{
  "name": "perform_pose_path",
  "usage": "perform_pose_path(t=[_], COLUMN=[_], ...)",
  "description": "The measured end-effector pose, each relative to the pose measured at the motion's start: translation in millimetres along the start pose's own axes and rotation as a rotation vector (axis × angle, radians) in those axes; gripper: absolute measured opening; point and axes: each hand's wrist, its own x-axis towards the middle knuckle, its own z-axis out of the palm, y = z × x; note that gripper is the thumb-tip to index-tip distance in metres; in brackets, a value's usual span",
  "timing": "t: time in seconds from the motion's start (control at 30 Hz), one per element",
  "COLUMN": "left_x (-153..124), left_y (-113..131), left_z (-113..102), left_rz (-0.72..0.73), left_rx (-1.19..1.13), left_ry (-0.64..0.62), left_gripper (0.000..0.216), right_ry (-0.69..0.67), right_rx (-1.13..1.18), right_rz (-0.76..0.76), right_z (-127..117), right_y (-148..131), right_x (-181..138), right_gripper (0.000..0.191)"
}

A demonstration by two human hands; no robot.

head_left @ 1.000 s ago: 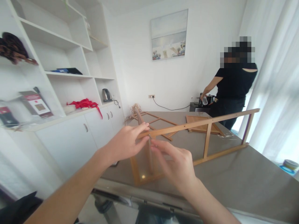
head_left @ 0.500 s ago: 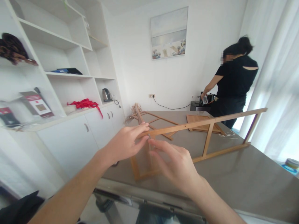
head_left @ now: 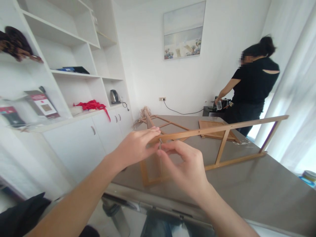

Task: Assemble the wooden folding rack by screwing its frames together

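Note:
A wooden frame (head_left: 197, 132) with crossbars stands on its long edge on the table, its upper rail slanting up to the right. My left hand (head_left: 138, 143) is closed around the near left end of that rail, fingers on top and thumb below. Just under the rail, my right hand (head_left: 186, 161) pinches a thin metal rod (head_left: 160, 142) between thumb and fingertips. The rod's top meets the underside of the rail; whether it is a bolt or a hex key I cannot tell. Part of the frame's left end lies hidden behind my hands.
More wooden frame parts (head_left: 170, 123) and a wooden panel (head_left: 212, 126) lie farther back on the grey table (head_left: 247, 184). A person in black (head_left: 255, 82) stands at the far right, holding a clear bottle (head_left: 219, 105). White shelves (head_left: 74, 79) line the left side.
The view has shifted slightly, so the room appears a little farther right. My right fingers have changed their pinch on the metal rod; my left hand keeps its hold on the rail.

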Motion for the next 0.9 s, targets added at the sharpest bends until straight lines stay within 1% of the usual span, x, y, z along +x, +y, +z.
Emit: perform_pose_path(t=[0.17, 0.27, 0.33, 0.4, 0.53, 0.63, 0.77, 0.9], left_x=[1.0, 2.1, 2.4, 2.0, 0.6, 0.2, 0.9, 1.1], left_y=[-0.6, 0.3, 0.8, 0.9, -0.4, -1.9, -3.5, -4.0], left_z=[3.0, 3.9, 3.6, 2.9, 3.1, 4.8, 6.0, 4.5], left_rz=[-0.013, -0.016, -0.021, -0.021, -0.008, -0.001, 0.022, 0.039], left_rx=[0.018, 0.018, 0.016, 0.018, 0.028, 0.033, 0.052, 0.062], left_ry=[-0.008, -0.018, -0.034, -0.032, 0.0, 0.022, 0.024, 0.008], left_gripper=[0.033, 0.029, 0.027, 0.026, 0.025, 0.024, 0.025, 0.026], right_ry=[-0.03, -0.02, -0.009, 0.005, 0.059, 0.092, 0.144, 0.146], right_rx=[0.18, 0.233, 0.233, 0.172, -0.082, -0.174, -0.218, -0.239], right_rz=[0.151, 0.169, 0.136, 0.067, -0.164, -0.282, -0.309, -0.312], right_z=[0.7, 1.6, 1.6, 0.7, -3.1, -5.9, -7.3, -5.4], right_y=[1.1, 3.9, 5.9, 7.7, 11.3, 13.5, 14.6, 15.0], right_x=[1.4, 1.3, 0.6, -0.3, -0.7, 0.2, 0.3, -1.5], right_gripper=[0.007, 0.011, 0.015, 0.015, 0.009, 0.004, 0.005, 0.009])
